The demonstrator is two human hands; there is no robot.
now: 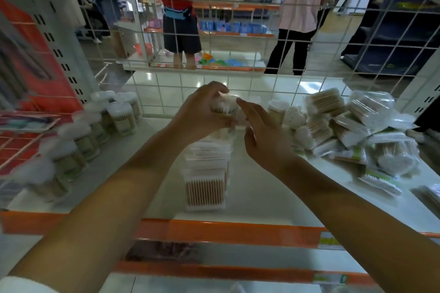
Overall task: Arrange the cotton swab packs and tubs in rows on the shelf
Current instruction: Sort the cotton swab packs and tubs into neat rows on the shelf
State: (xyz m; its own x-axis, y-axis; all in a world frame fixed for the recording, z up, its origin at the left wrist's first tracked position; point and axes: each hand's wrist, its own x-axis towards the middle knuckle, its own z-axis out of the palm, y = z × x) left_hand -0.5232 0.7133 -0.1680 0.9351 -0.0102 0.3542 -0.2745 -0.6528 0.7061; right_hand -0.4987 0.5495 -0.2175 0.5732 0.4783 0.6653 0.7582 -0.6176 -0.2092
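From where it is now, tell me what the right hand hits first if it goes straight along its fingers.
Likely the pack held in the left hand; the right hand points at it, though depth is unclear.

Shelf [262, 202]: row of tubs [95, 135] along left side, front to back. Row of packs [207, 173] down the middle, front to back. Loose heap of packs [352, 126] at right rear. Wire grid [238, 54] behind everything.

Behind the white wire grid [214, 38], people stand on a tiled floor [190, 85] among other store racks; red packaging [35, 54] hangs at left.
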